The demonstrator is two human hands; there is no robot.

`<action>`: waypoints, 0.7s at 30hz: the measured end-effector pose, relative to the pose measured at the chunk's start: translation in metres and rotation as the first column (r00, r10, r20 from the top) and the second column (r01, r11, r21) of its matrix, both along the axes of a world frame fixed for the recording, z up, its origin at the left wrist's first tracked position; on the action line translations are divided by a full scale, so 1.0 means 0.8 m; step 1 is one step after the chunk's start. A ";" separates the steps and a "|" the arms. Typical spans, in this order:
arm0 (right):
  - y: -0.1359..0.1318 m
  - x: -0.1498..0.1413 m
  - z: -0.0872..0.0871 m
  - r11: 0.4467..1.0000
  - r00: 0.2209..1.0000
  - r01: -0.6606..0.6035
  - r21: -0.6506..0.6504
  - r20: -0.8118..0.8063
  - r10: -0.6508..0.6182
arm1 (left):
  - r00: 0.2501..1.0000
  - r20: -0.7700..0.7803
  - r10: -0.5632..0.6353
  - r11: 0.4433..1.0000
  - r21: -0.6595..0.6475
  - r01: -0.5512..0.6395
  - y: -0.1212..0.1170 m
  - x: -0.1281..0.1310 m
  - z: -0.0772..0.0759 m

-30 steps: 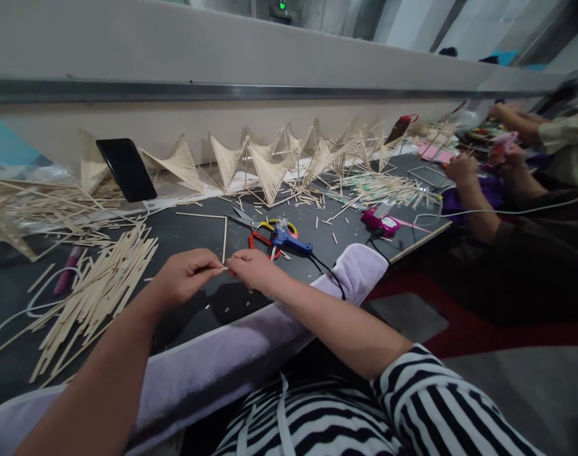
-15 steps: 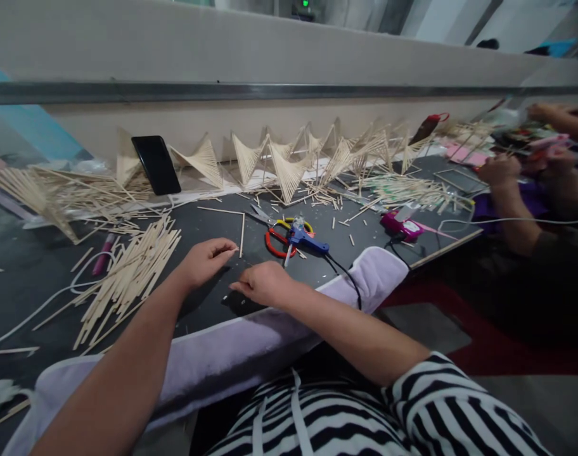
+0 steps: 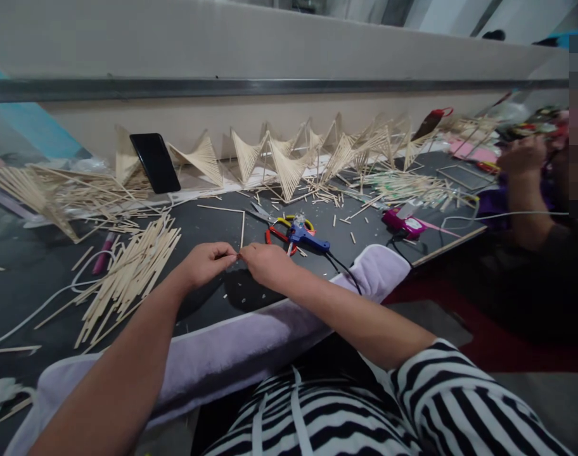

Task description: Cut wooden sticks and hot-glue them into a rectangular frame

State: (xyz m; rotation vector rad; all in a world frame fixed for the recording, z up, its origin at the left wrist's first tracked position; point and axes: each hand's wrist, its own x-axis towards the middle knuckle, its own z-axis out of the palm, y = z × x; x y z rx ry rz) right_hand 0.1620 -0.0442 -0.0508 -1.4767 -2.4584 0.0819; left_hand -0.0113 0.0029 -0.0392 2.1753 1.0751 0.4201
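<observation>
My left hand (image 3: 208,262) and my right hand (image 3: 266,263) meet fingertip to fingertip above the dark tabletop. Both are pinched closed; whatever sits between the fingers is too small to make out. Just beyond them lie two thin wooden sticks (image 3: 243,229) forming a corner. To the right of that corner, a blue glue gun (image 3: 308,239) rests over scissors (image 3: 283,221) with red and yellow handles. Small pale scraps (image 3: 243,300) dot the table below my hands. Left of my left hand is a loose pile of wooden sticks (image 3: 127,278).
Twisted stick models (image 3: 289,164) line the wall, with a black phone (image 3: 154,163) leaning among them. A magenta glue gun (image 3: 404,223) lies at the right. Lilac cloth (image 3: 251,342) covers the front edge. Another person's hand (image 3: 524,155) is at far right.
My right hand has moved up and slightly right, and its fingertips now meet those of my left hand. The scraps below have come into view. The other person's hand has shifted.
</observation>
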 end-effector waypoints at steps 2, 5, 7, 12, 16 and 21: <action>0.000 -0.001 0.000 1.000 1.000 -0.017 0.019 -0.007 0.017 | 1.000 0.000 0.011 1.000 0.015 -0.011 -0.001 0.001 0.000; 0.003 0.001 -0.003 0.998 0.979 -0.056 0.008 -0.194 0.056 | 0.999 0.039 0.022 0.998 -0.060 -0.019 -0.005 0.000 0.003; 0.004 0.005 -0.005 0.989 0.898 -0.103 -0.105 -0.437 0.047 | 0.996 0.084 0.013 0.988 -0.157 0.001 -0.009 -0.001 0.007; -0.001 0.010 -0.008 0.835 0.613 -0.307 -0.457 -0.766 -0.193 | 0.991 0.132 -0.008 0.973 -0.226 0.038 -0.014 -0.003 0.013; -0.005 0.013 -0.002 0.816 0.650 -0.308 -0.489 -0.734 -0.195 | 0.994 0.092 -0.051 0.981 -0.180 0.067 -0.013 -0.004 0.014; -0.004 0.025 0.006 0.730 0.671 -0.484 -0.482 -0.740 -0.043 | 0.980 0.094 -0.173 0.952 -0.239 0.191 -0.015 -0.004 0.020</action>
